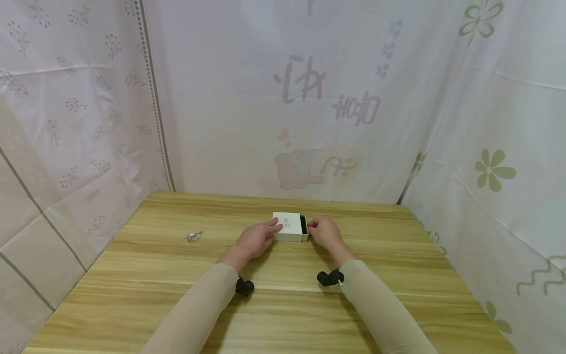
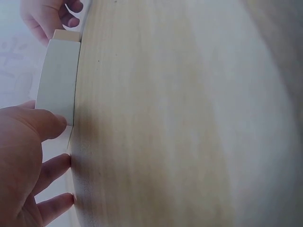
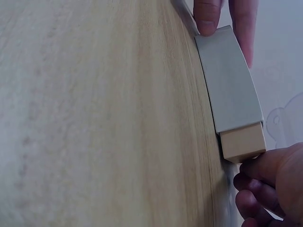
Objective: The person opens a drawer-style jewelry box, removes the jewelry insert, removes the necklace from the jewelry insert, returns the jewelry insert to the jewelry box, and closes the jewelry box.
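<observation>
A small white sliding drawer box (image 1: pixel 287 223) with dark lettering on its lid lies on the wooden table. Its inner tray (image 1: pixel 304 228) sticks out a short way at the right end, showing a dark lining. My left hand (image 1: pixel 258 239) holds the outer sleeve (image 2: pixel 58 78) at its left end, thumb on the near side and fingers over the top. At the opposite end, my right hand (image 1: pixel 325 232) pinches the edge of the tray, which appears tan in the right wrist view. The exact grip of those fingertips is partly hidden.
A thin silvery chain-like piece of jewellery (image 1: pixel 193 237) lies on the table (image 1: pixel 283 314) to the left of the box. Patterned curtains (image 1: pixel 230 98) hang behind the table and along both sides. Each wrist carries a black camera mount (image 1: pixel 330 278).
</observation>
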Tool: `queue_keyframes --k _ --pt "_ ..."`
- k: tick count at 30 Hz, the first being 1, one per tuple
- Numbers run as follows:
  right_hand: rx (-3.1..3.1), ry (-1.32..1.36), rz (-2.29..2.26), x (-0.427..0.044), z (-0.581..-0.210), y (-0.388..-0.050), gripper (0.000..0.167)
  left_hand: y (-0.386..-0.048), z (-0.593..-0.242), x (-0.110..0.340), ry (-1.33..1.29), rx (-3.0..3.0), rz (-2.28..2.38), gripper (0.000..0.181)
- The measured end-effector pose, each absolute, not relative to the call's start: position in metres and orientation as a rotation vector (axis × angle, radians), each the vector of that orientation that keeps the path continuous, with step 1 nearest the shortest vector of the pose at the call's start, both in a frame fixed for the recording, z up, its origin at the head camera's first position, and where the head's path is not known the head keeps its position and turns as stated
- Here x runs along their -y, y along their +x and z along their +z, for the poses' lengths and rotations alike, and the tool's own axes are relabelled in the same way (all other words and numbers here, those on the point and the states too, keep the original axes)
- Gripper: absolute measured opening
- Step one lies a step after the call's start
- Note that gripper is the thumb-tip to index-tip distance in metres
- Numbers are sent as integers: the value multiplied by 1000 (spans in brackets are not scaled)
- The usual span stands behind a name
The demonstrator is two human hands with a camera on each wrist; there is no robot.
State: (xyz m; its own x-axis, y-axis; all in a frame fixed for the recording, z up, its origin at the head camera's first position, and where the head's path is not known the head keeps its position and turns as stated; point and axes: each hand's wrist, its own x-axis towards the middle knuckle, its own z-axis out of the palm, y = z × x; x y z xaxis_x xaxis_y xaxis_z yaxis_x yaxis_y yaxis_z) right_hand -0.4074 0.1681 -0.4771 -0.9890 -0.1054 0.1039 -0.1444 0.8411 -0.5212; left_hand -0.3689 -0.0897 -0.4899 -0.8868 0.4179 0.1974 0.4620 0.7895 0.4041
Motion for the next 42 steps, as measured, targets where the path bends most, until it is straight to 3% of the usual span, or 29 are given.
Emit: queue_keyframes --k 42 --pt "2964 196 859 -154 -479 -409 20 -369 -490 90 -710 2874 -675 50"
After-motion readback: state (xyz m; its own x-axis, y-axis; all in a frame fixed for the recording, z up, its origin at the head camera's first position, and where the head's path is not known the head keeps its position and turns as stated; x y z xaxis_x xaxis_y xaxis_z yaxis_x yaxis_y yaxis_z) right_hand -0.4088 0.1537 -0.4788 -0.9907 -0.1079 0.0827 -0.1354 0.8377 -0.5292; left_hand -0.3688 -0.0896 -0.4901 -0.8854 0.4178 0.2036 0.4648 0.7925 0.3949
